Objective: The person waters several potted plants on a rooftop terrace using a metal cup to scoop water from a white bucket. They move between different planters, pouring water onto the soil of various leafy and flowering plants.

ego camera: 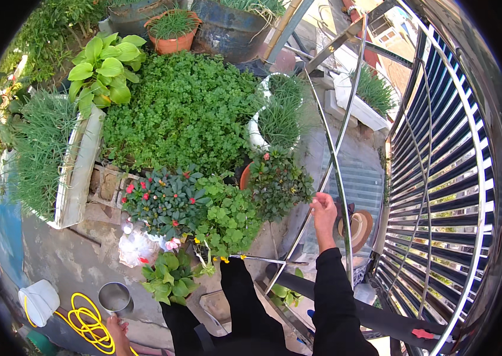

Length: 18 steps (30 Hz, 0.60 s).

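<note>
My left hand (pixel 118 331) is at the lower left, closed around the handle of a round metal pot (pixel 114 297). My right hand (pixel 323 211) reaches out at the right edge of a dark-leaved flowering shrub (pixel 279 182) in a terracotta pot, its thumb and fingertips together at the outer leaves. Whether a leaf or twig is pinched there is too small to tell. Left of that shrub stand leafy clover-like greens (pixel 228 213) and a shrub with red blossoms (pixel 166 200). Behind them spreads a dense bed of low green herbs (pixel 184 111).
Crossed metal bars (pixel 333 155) stand beside my right arm, with a straw hat (pixel 358 231) beyond them and a slatted railing (pixel 437 213) farther right. A coiled yellow hose (pixel 88 322) and a white bucket (pixel 39 302) are at lower left. A white planter (pixel 82 169) borders the bed.
</note>
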Available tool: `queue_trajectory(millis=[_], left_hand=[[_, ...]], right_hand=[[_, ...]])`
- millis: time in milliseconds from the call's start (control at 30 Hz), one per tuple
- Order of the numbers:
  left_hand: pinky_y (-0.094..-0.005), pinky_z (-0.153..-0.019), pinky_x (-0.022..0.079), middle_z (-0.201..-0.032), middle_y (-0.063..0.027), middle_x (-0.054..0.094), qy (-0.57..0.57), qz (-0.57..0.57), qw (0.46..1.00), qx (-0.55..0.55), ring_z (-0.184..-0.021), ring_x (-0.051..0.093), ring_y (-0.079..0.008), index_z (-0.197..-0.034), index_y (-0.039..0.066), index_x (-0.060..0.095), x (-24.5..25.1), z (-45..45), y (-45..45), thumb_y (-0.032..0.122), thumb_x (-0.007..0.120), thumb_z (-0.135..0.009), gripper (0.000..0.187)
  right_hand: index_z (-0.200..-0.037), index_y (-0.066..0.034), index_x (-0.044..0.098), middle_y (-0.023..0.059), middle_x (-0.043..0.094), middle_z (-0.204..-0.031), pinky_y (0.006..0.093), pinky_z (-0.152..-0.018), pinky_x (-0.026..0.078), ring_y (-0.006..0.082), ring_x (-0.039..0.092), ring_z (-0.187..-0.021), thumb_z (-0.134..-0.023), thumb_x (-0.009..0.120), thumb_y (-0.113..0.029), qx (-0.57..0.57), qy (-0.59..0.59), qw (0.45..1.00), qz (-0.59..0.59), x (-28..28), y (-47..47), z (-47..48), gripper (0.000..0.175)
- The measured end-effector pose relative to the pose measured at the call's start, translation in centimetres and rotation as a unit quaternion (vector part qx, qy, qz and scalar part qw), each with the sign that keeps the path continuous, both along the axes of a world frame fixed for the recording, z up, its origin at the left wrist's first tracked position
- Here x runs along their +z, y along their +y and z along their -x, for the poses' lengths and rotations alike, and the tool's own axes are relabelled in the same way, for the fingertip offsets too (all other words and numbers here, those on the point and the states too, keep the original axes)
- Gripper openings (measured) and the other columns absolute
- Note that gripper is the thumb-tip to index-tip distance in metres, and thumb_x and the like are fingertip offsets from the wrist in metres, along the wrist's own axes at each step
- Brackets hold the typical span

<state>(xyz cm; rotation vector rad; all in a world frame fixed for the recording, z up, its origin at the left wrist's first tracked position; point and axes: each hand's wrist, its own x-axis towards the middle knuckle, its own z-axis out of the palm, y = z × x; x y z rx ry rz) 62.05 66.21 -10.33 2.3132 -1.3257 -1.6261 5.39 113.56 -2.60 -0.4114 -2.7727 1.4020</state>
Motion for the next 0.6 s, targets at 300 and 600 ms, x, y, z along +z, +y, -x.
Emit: queue_trajectory(millis=[300, 600], left_hand=[[-0.0265, -0.04, 0.037, -0.078, -0.0011, 0.052, -0.009, -0.027, 0.998, -0.059, -0.052, 0.056, -0.0185, -0.094, 0.014, 0.051, -7.2, 1.7, 5.7, 0.04, 0.051, -0.085, 0.027], [-0.0259, -0.036, 0.036, -0.079, -0.0018, 0.051, -0.048, -0.053, 0.996, -0.055, -0.049, 0.055, -0.0187, -0.093, 0.014, 0.049, -7.3, 4.7, 9.9, 0.036, 0.047, -0.086, 0.023]], right_hand=[[-0.099, -0.0033, 0.062, 0.0119, 0.067, -0.087, 0.0336, -0.075, 0.048, 0.024, 0.064, -0.081, -0.079, 0.061, -0.011, 0.064, 0.015, 0.995, -0.08, -10.4, 2.1, 17.5, 0.022], [-0.091, -0.0073, 0.065, 0.015, 0.067, -0.087, 0.0397, -0.076, 0.048, 0.0319, 0.063, -0.086, -0.075, 0.066, -0.017, 0.074, -0.111, 0.979, -0.153, -18.6, 4.5, 23.1, 0.019]])
